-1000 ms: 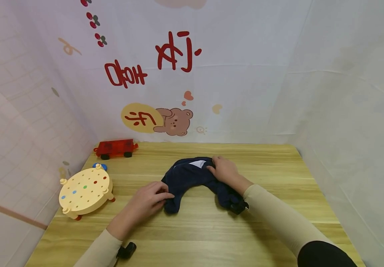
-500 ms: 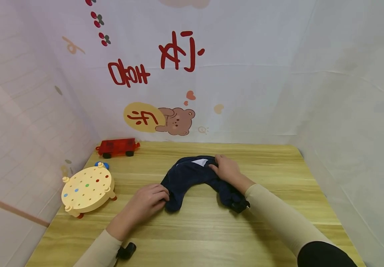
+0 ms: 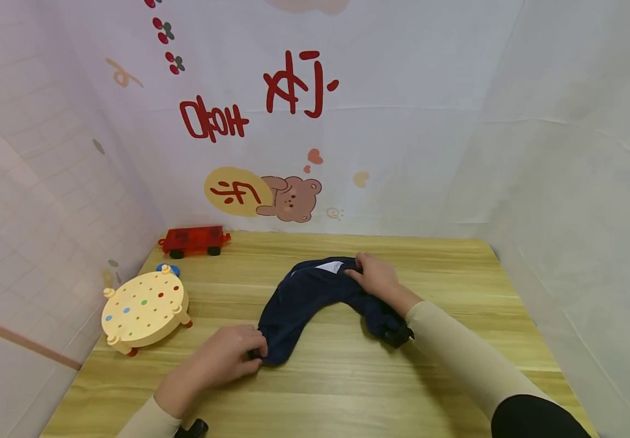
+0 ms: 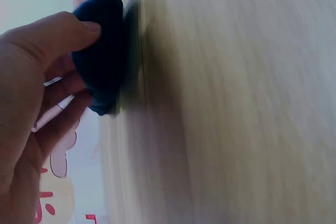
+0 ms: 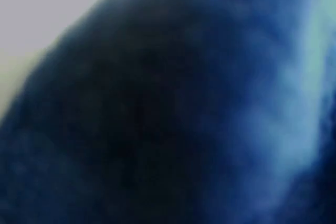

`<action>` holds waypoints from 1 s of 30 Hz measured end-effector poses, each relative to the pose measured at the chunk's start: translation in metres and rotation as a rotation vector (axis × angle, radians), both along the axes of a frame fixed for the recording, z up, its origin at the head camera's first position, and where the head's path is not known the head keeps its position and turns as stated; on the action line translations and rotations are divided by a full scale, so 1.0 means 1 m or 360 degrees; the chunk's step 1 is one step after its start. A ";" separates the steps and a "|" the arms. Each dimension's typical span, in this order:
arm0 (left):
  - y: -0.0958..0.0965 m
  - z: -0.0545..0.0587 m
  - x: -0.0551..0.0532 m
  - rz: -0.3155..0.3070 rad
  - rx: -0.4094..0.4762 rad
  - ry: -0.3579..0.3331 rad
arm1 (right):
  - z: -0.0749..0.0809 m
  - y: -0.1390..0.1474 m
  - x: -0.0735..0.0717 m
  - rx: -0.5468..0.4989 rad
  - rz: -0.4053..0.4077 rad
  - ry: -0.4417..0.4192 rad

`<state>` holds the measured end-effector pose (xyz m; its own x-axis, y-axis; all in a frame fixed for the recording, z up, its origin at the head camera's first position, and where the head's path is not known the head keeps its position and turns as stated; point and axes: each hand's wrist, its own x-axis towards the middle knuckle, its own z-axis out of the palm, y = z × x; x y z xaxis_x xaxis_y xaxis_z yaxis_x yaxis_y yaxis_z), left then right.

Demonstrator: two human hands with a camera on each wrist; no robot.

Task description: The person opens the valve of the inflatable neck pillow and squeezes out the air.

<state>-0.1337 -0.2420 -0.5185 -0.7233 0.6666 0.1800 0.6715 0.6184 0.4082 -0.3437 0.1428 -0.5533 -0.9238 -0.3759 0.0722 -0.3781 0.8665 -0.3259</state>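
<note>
A dark navy cloth garment (image 3: 306, 298) lies in an arch on the wooden table, with a white patch (image 3: 330, 266) near its top edge. My left hand (image 3: 233, 353) pinches the lower left end of the cloth. In the left wrist view, the thumb (image 4: 73, 30) lies over the pinched cloth (image 4: 102, 56), which is lifted slightly at the table edge. My right hand (image 3: 375, 277) holds the upper right edge, beside the white patch. Blurred dark blue cloth (image 5: 157, 103) fills most of the right wrist view and hides the right fingers there.
On the left of the table (image 3: 337, 395) stands a round cream pegged toy (image 3: 142, 307) with coloured dots, with a blue piece (image 3: 168, 269) behind it. A red wheeled toy wagon (image 3: 193, 240) is at the back left. White printed sheets (image 3: 402, 121) enclose the back and sides.
My left hand has drawn the cloth's left end down and leftward, so that side is longer and straighter. The right hand has stayed at the upper right edge.
</note>
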 end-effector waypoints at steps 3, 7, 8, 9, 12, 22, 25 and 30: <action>0.007 0.002 -0.004 0.0032 0.0040 -0.0128 | 0.001 0.006 0.001 -0.0056 0.0044 -0.0003; 0.019 0.006 -0.018 0.0138 0.0228 -0.0107 | 0.011 0.015 0.015 -0.0225 0.0180 -0.0018; 0.023 0.008 -0.022 0.0160 0.0251 -0.0090 | 0.016 0.017 0.022 -0.0269 0.0222 -0.0029; 0.028 0.008 -0.027 0.0184 0.0243 -0.0070 | 0.021 0.018 0.031 -0.0303 0.0264 -0.0049; 0.043 0.009 -0.038 0.0226 0.0096 -0.0129 | 0.030 0.023 0.059 -0.0280 0.0389 -0.0111; 0.058 -0.012 -0.076 0.0233 -0.0323 -0.0394 | 0.021 0.025 0.082 -0.0066 0.0505 -0.0339; 0.058 -0.017 -0.100 0.0203 -0.0392 -0.0377 | 0.017 0.029 0.072 -0.0036 0.0483 -0.0400; 0.056 -0.014 -0.139 0.0184 -0.0563 -0.0379 | 0.012 0.038 0.061 0.0074 0.0486 -0.0424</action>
<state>-0.2731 -0.1855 -0.5323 -0.7906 0.5693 -0.2254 0.5023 0.8136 0.2928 -0.2827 0.1803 -0.5411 -0.7534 -0.6330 -0.1781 -0.5280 0.7437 -0.4100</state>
